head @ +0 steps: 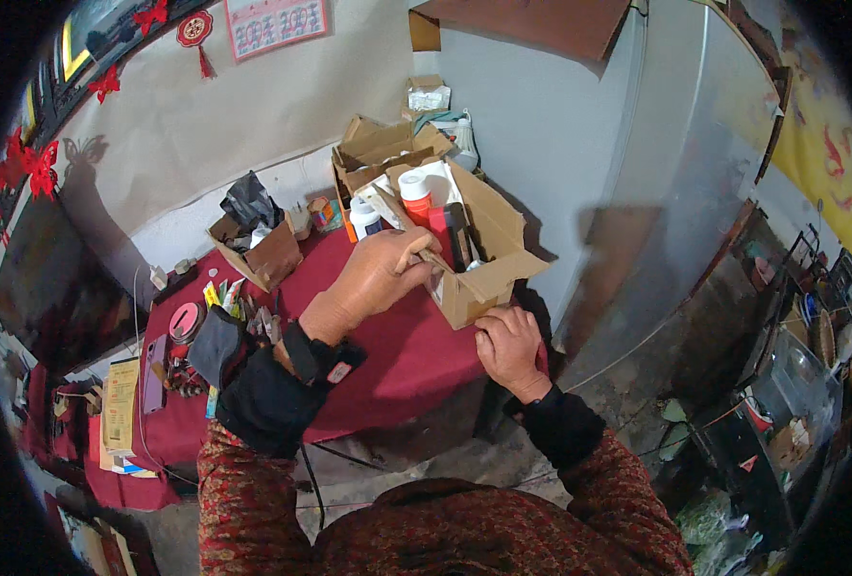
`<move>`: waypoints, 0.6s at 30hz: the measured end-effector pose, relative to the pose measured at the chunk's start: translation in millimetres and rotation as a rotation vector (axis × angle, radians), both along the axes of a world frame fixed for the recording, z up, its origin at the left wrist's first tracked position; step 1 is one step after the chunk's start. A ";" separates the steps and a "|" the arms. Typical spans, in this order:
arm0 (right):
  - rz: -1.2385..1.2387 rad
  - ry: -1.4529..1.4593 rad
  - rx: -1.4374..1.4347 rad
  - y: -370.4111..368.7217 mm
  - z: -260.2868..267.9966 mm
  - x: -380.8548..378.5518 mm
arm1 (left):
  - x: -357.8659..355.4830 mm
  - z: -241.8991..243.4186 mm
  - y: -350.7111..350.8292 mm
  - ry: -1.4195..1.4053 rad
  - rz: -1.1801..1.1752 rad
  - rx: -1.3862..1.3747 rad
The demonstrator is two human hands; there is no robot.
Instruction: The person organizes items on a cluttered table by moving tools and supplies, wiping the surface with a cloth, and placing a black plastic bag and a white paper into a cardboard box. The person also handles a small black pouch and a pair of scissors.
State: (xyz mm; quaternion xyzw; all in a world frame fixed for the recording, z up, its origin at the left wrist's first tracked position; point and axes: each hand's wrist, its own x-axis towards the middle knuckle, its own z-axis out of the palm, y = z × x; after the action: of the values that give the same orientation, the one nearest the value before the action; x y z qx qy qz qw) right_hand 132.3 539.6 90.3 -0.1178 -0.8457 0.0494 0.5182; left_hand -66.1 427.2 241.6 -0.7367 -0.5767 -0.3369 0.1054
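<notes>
An open cardboard box [483, 295] stands near the right end of a table with a dark red cloth [397, 381]. Its near left flap is pinched between the thumb and fingers of my left hand [379, 277]. My right hand [510, 349] holds the box low at its near right corner, with curled fingers. Inside the box are a red bottle with a white cap [416, 194] and a red and black item [451, 234]. A white bottle with a dark label [364, 216] stands just left of the box, partly behind my left hand.
Behind stands another open carton [375, 151], and to the left a small carton with a black plastic bag [264, 255]. A pink round tin [184, 322], a purple phone [155, 374] and a yellow booklet [118, 403] lie at the left. A pale panel [534, 137] rises close behind the box.
</notes>
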 end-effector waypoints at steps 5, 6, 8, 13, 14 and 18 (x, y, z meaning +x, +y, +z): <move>0.012 0.073 -0.067 -0.2 -3.6 0.8 | -1.0 -2.4 -30.6 0.031 0.051 0.016; 0.015 0.099 -0.081 -0.6 -3.4 0.7 | -0.7 -2.6 -35.2 0.041 0.074 0.018; 0.026 0.127 -0.145 -1.9 -3.1 0.0 | -1.3 -1.8 -42.7 0.034 0.099 0.026; -0.003 0.069 -0.129 -0.5 -1.5 -0.7 | -4.7 0.3 -73.3 0.037 0.135 0.018; -0.013 0.026 -0.104 0.6 -0.9 -0.3 | -6.1 0.7 -82.4 0.058 0.160 0.008; -0.033 -0.031 -0.040 1.7 0.5 0.0 | -9.6 -2.0 -124.3 0.049 0.226 -0.007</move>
State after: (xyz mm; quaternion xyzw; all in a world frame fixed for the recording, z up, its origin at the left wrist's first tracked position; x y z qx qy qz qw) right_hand 132.3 541.2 90.8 -0.1430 -0.8503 0.0559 0.5035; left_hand -75.7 302.9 239.6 -0.6754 -0.6545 -0.3028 0.1541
